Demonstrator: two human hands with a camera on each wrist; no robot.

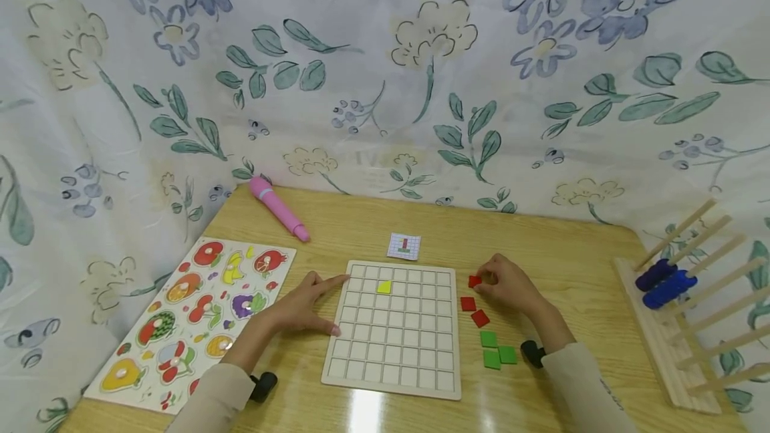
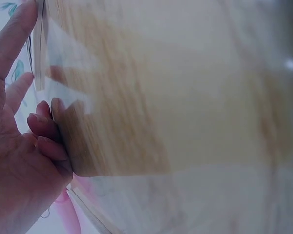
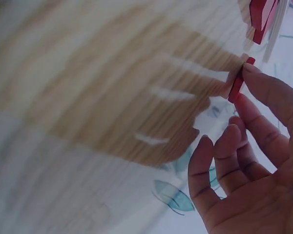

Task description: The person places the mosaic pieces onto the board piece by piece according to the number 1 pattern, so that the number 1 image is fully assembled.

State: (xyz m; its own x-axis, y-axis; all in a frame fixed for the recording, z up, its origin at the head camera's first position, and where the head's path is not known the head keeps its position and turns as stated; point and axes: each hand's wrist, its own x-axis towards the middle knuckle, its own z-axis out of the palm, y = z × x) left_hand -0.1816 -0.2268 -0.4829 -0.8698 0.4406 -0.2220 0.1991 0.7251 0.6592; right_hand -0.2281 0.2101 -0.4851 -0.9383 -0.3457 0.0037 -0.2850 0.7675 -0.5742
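A wooden grid board (image 1: 394,333) lies on the table with one yellow piece with a rounded corner (image 1: 383,287) in an upper-left cell. My left hand (image 1: 297,306) spreads thumb and index finger against the board's left edge. To the right of the board, my right hand (image 1: 511,286) pinches a red square tile (image 1: 474,281) between thumb and index finger. The right wrist view shows this red tile (image 3: 241,80) on edge at the fingertips. Below it lie two more red tiles (image 1: 468,304) and three green tiles (image 1: 490,359).
A small pattern card (image 1: 404,246) sits behind the board. On the left are a fruit puzzle board (image 1: 204,286) and a pink microphone-shaped toy (image 1: 279,209). A wooden peg rack (image 1: 668,346) with blue and purple beads stands at right. Floral cloth (image 1: 385,85) hangs behind.
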